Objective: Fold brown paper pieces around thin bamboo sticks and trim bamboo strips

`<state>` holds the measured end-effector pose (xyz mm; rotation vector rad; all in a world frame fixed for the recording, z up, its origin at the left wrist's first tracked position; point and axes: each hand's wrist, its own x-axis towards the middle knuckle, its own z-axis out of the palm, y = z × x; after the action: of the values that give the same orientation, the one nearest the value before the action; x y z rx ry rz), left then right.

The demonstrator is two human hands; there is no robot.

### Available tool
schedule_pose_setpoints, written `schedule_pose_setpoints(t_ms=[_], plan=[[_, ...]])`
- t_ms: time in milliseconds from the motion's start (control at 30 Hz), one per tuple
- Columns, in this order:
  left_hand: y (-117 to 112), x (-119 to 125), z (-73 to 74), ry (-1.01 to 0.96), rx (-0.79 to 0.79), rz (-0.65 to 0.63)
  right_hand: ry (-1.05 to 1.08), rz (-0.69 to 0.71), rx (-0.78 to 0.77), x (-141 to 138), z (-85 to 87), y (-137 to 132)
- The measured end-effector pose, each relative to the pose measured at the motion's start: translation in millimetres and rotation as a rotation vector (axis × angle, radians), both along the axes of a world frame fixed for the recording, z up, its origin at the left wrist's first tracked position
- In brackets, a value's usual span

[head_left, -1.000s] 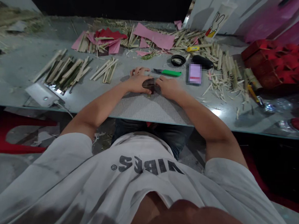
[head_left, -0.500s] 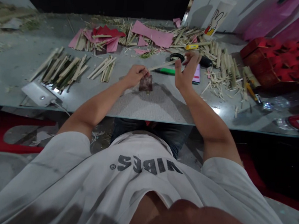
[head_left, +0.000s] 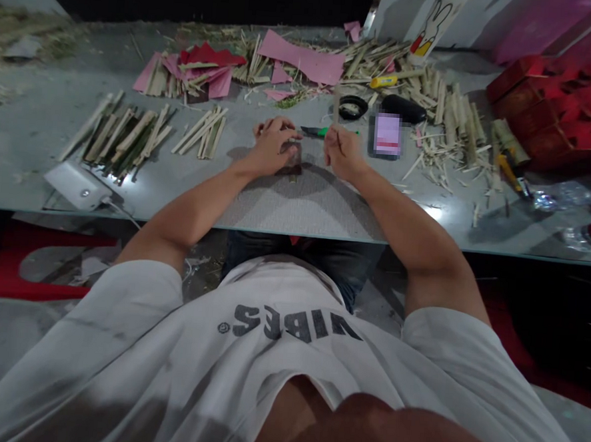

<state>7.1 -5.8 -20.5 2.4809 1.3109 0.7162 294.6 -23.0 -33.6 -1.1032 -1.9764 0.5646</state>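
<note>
My left hand (head_left: 276,146) rests on the table with bent, parted fingers, touching the upper part of a small dark brown square (head_left: 292,162). A short piece of bamboo shows at the square's lower edge. My right hand (head_left: 345,154) is closed around a thin bamboo strip (head_left: 336,107), which points away from me, slightly blurred. Behind the right hand lies a green-handled knife (head_left: 321,132), its dark blade toward the left hand. A black tape ring (head_left: 353,108) lies just beyond the right hand.
Bamboo strips (head_left: 130,134) lie in bundles at left. Pink paper (head_left: 302,60) and shavings line the back. A phone (head_left: 387,134), a dark rounded object (head_left: 403,109) and a yellow-handled cutter (head_left: 509,171) are at right, beside red boxes (head_left: 524,88). A white power adapter (head_left: 80,184) sits near the front edge.
My right hand has come down and toward me, turning the strip from lying across between both hands to pointing away. The left hand has let go of the strip and spread its fingers.
</note>
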Motion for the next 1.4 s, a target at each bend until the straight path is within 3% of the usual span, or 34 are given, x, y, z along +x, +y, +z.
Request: schedule_pose_setpoints(t_ms=[100,200,300,533,767,1133,1400], plan=[[6,-10,3.4,0.043,-0.046,-0.005,-0.297,-0.080,-0.047,19,4.8,5],[9,-17,6.4,0.101,-0.085,-0.033,-0.597,-0.136,-0.096,21,11.2,1],[6,-18,10.5,0.187,-0.124,-0.055,-0.712,-0.152,-0.101,14,18.0,-6],[-1,-12,16.6,0.301,-0.164,-0.073,-0.806,0.042,-0.055,9,28.4,-21],[4,-12,14.3,0.304,-0.220,-0.064,-0.728,0.077,0.003,10,22.3,-16],[5,-11,11.8,0.290,-0.225,-0.047,-0.622,-0.074,0.009,-5,11.3,-12],[8,-13,10.6,0.272,-0.232,-0.063,-0.684,-0.265,-0.204,-22,32.0,-19]])
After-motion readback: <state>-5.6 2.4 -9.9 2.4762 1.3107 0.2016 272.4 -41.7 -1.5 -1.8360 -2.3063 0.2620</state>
